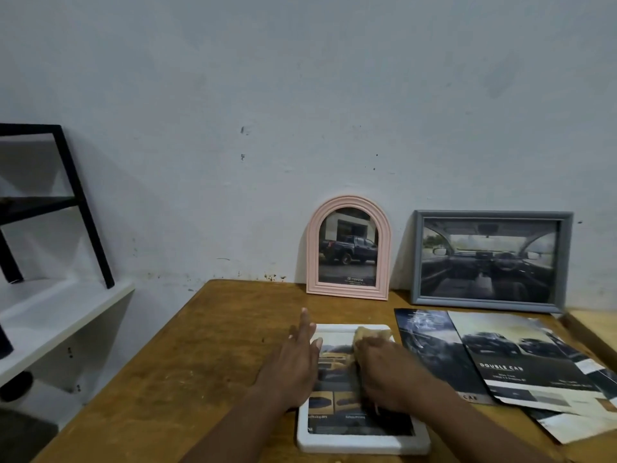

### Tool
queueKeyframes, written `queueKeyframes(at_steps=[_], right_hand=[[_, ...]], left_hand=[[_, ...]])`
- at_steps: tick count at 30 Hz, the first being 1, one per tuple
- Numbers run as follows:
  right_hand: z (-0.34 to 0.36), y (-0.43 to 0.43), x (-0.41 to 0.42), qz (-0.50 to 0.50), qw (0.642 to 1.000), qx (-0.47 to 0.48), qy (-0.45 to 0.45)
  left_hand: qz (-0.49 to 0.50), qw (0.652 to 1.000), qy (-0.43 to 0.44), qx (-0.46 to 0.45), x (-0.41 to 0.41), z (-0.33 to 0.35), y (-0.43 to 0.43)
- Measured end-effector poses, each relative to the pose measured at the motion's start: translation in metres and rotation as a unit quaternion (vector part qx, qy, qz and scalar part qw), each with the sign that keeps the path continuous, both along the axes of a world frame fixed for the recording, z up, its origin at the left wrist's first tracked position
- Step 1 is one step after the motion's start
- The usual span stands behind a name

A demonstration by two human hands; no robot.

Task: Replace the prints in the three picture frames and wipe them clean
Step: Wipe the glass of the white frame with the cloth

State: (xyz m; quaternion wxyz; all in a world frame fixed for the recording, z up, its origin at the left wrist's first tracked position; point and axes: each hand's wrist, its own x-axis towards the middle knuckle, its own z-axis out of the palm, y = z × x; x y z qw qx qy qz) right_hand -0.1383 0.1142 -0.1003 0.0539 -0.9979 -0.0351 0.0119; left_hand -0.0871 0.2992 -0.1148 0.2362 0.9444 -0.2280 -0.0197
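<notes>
From my remote view, a pale blue-grey wall fills the upper half. A worn brown wooden table takes the lower half, cut off by the picture's bottom edge and at 4 o'clock. At 9 o'clock stands a white shelf with a black metal frame, only partly in view; I cannot make out the dark shapes beneath it.

At 3 o'clock a grey rectangular picture frame leans on the wall and shows a car interior. Below it, at 4 o'clock, loose car brochure sheets overlap on the table, their far corners running out of view. Just right of centre, a pink arched picture frame leans on the wall and holds a dark pickup print.

At 6 o'clock a white rectangular picture frame lies flat on the table, directly below the pink one. Its print shows yellow and dark patches, but both hands hide much of it, and the small text is unreadable.

My left hand lies flat on this frame's 9 o'clock edge, with straight fingers pointing to 12 o'clock. My right hand rests on the glass beside it, fingers curled over a bunched tan cloth that pokes out at 12 o'clock of the knuckles. The hands sit close together without touching.
</notes>
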Motion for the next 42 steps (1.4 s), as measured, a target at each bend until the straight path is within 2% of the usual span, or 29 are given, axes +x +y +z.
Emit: queueKeyframes(at_steps=[4,8,11,14,16,20,23,28,31,36,39,42], right_hand=[[-0.013,0.041,-0.011,-0.021,0.998,0.053,0.013],[-0.003,0.051,-0.029,0.081,0.983,0.165,0.002],[0.007,0.025,-0.042,0.083,0.988,0.131,-0.008],[0.009,0.009,-0.053,0.022,0.999,0.035,-0.025],[0.006,0.019,-0.061,-0.011,0.999,0.017,-0.031],[0.0,0.056,-0.068,-0.039,0.994,0.058,-0.083],[-0.004,0.073,-0.073,0.017,0.983,0.15,-0.106],[-0.006,0.041,-0.085,0.104,0.97,0.198,-0.092],[0.006,0.003,-0.094,0.14,0.975,0.168,-0.051],[0.012,-0.014,-0.108,0.115,0.988,0.093,-0.035],[-0.01,0.022,-0.114,0.035,0.993,0.005,-0.109],[-0.034,0.06,-0.116,-0.044,0.984,0.03,-0.17]], left_hand=[[0.006,1.0,-0.002,0.003,-0.002,-0.001,-0.001],[0.018,1.0,0.003,-0.011,-0.002,0.001,0.001],[0.023,1.0,0.007,0.001,-0.005,0.005,-0.002],[0.032,0.999,0.014,0.001,-0.004,0.003,-0.002],[0.035,0.999,0.01,0.002,-0.003,0.001,-0.001],[0.037,0.999,-0.007,0.012,-0.004,0.003,-0.003],[0.04,0.999,-0.012,0.013,-0.005,0.005,-0.003],[0.033,0.999,-0.023,0.004,-0.003,0.003,-0.001],[0.03,0.999,-0.023,0.003,0.0,0.001,0.0],[0.029,0.999,-0.026,-0.004,0.0,-0.001,0.001],[0.032,0.999,-0.03,-0.007,0.002,-0.005,0.001],[0.039,0.999,-0.031,0.001,0.004,-0.006,0.0]])
